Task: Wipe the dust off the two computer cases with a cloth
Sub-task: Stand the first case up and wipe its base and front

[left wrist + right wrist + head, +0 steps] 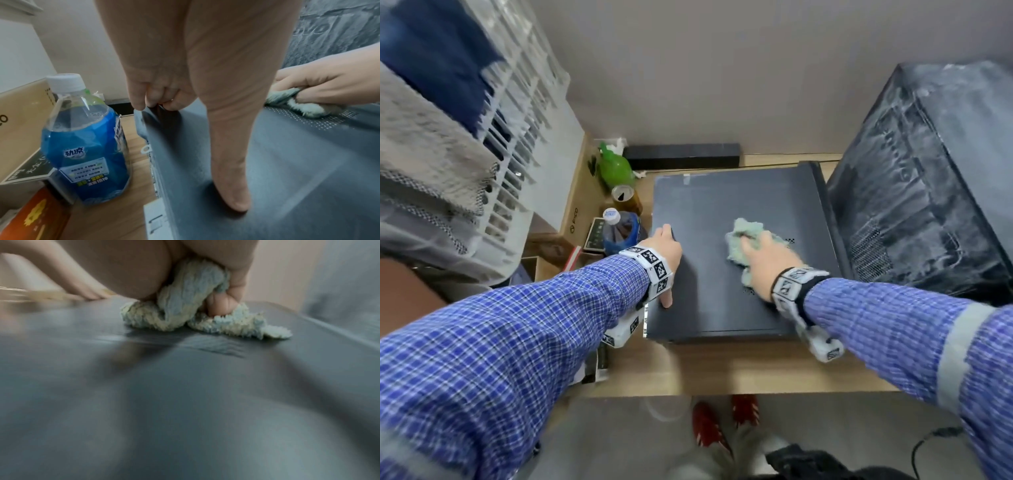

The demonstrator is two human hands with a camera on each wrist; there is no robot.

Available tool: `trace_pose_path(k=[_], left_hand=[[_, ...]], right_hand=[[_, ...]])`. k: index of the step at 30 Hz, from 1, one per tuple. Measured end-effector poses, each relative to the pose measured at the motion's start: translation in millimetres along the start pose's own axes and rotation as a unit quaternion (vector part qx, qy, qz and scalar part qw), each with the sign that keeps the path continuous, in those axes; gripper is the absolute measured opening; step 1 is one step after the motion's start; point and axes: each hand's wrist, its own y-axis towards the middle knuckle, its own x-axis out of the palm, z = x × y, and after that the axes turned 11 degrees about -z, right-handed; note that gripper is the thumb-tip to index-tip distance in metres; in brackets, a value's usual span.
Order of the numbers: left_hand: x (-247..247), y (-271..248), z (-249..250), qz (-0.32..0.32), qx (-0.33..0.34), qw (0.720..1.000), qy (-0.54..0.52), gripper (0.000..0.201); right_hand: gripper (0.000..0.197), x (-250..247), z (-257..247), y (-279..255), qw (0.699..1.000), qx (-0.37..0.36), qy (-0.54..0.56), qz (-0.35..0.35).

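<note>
Right hand (767,263): grip clenched on a soft, light, bunched cloth (744,240), pressing it onto the flat case (722,205) lying mid-worktop. Left hand (662,250): fingers hooked over that case's left edge, steadying the rigid, likely heavy shell. Upright dusty case (928,178) stands at the worktop's right edge.

On the blue bottle (86,142) beside the desk's flat case I can read the brand "劲凉" on its label, with smaller lines of Chinese print below that are too fine for me to make out. The dark box (28,168) to its left carries white characters, of which I read only "无尘". The cardboard box (574,219) shows a short printed logo that I cannot read for certain.
</note>
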Motion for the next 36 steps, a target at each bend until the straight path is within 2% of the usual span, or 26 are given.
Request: trace_pose_path(k=[3, 6, 8, 12, 15, 18, 21, 25, 26, 28, 32, 34, 36], left_hand=[[0.4, 7.5, 2.1, 0.005, 0.007, 1.0, 0.024, 0.133], [1.8, 9.0, 3.5, 0.013, 0.012, 0.999, 0.04, 0.135], [0.0, 3.1, 4.7, 0.012, 0.01, 0.999, 0.043, 0.131], [0.2, -4.7, 3.9, 0.017, 0.01, 0.999, 0.025, 0.123], [0.3, -3.9, 2.2, 0.019, 0.014, 0.999, 0.028, 0.123], [1.0, -2.3, -1.4, 0.017, 0.017, 0.999, 0.026, 0.127], [0.7, -3.4, -2.0, 0.022, 0.018, 0.999, 0.031, 0.128], [3.3, -2.1, -1.6, 0.045, 0.024, 0.998, 0.037, 0.111], [4.2, -1.1, -2.9, 0.053, 0.023, 0.998, 0.036, 0.109], [6.3, -0.7, -3.1, 0.049, 0.017, 0.998, 0.031, 0.119], [6.9, 1.5, -3.7, 0.032, 0.007, 0.999, 0.03, 0.138], [10.6, 6.5, -6.8, 0.031, 0.01, 0.999, 0.035, 0.155], [13.7, 8.0, -9.3, 0.038, 0.021, 0.998, 0.042, 0.155]], right_hand=[[0.074, 4.6, -58.1, -4.0, 0.995, -0.094, -0.009, -0.012], [0.075, 3.1, -72.2, -7.5, 0.993, -0.113, -0.029, -0.011], [0.077, -3.7, -42.7, -2.0, 0.997, -0.074, -0.019, 0.017], [0.07, -24.5, 50.0, 6.7, 0.992, 0.1, 0.069, 0.018], [0.069, -22.7, 76.0, 0.2, 0.989, 0.135, 0.062, 0.015], [0.062, -10.0, 42.1, -17.7, 0.997, 0.071, 0.004, 0.007], [0.069, 9.8, -12.1, -45.6, 1.0, -0.027, 0.001, 0.007], [0.071, 26.2, -85.2, -57.5, 0.991, -0.134, -0.014, -0.003], [0.07, 26.8, -93.6, -57.2, 0.989, -0.145, -0.016, -0.005], [0.071, 26.4, -88.3, -59.9, 0.986, -0.162, -0.028, -0.002], [0.076, 32.4, -28.4, -62.6, 0.992, -0.111, -0.054, 0.021], [0.072, 36.3, 12.7, -57.7, 0.999, -0.031, 0.002, 0.042], [0.065, 40.1, 52.4, -54.3, 0.995, 0.055, 0.041, 0.067]])
